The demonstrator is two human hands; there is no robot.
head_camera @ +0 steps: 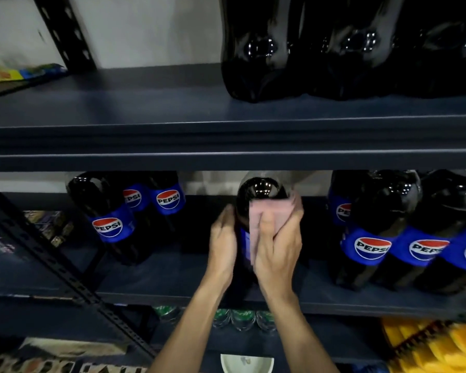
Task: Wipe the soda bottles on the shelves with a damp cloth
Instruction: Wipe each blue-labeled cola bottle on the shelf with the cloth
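A dark Pepsi bottle stands at the middle of the lower shelf. My left hand grips its left side. My right hand holds a folded pink cloth against the bottle's front, with the thumb on the cloth and the fingers curled round the right side. The cloth and hands hide most of the blue label. Three more Pepsi bottles stand to the left, and several bottles stand to the right.
The upper shelf holds large dark bottles at the right and colourful packets at the far left. A slanted black metal upright crosses the lower left. Below are green-capped bottles, yellow packets and a white bowl.
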